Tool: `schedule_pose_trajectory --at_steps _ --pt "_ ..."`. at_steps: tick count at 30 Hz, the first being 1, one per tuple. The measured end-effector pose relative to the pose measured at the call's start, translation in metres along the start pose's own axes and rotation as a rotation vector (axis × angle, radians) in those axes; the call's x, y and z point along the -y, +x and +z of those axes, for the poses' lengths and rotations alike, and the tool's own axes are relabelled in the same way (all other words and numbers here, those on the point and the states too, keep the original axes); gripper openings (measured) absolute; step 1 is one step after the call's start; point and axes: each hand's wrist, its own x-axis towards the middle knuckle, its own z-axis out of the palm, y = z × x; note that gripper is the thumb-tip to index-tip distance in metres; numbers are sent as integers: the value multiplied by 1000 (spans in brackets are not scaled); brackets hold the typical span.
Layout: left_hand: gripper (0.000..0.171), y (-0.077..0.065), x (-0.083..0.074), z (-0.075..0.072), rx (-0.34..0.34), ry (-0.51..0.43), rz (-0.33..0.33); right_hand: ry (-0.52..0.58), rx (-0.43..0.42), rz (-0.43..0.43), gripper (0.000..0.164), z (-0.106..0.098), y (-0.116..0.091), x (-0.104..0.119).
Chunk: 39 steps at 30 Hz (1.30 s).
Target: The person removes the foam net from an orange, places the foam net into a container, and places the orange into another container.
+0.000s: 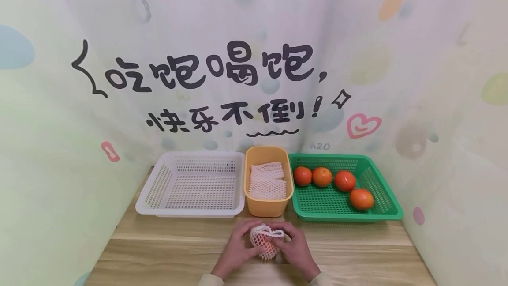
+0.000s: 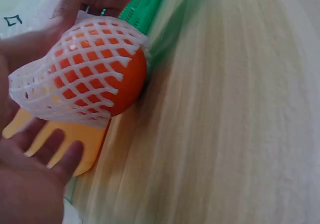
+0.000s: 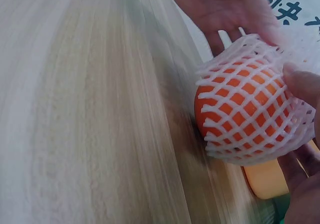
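A tomato (image 2: 132, 82) sits inside a white foam net (image 1: 263, 241) between both hands, over the front of the table. Its bare red end pokes out of the net's lower opening in both wrist views. My left hand (image 1: 238, 250) holds the netted tomato from the left, thumb at the front. From the right my right hand (image 1: 295, 248) grips the net near its loose, open upper edge; the right thumb lies on the mesh in the right wrist view. In the left wrist view, the left fingers (image 2: 52, 146) are curved beside the net.
A yellow bin (image 1: 267, 208) with folded foam nets (image 1: 267, 189) stands at the back middle. Left of it is a white basket (image 1: 190, 212). A green basket (image 1: 345, 216) on the right holds several tomatoes (image 1: 345, 181). A printed curtain (image 1: 222, 12) hangs behind the wooden table (image 1: 166, 250).
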Motion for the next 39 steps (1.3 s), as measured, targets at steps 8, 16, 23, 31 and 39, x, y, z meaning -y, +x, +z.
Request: schedule_pose_trajectory --at_steps 8,16,23,31,39 --pt "65 -1 4 4 107 -69 -17 -113 224 -25 69 -13 1 -6" --pt "56 -1 3 4 50 -35 -3 -191 284 -49 67 -21 2 -4" --pt "45 -2 1 3 12 7 9 -252 233 -152 58 -18 1 -2" --pt "38 0 1 5 -31 9 50 -280 195 -195 50 -17 3 6" --pt "29 2 -6 9 -121 -13 52 -268 86 -290 44 -12 5 6"
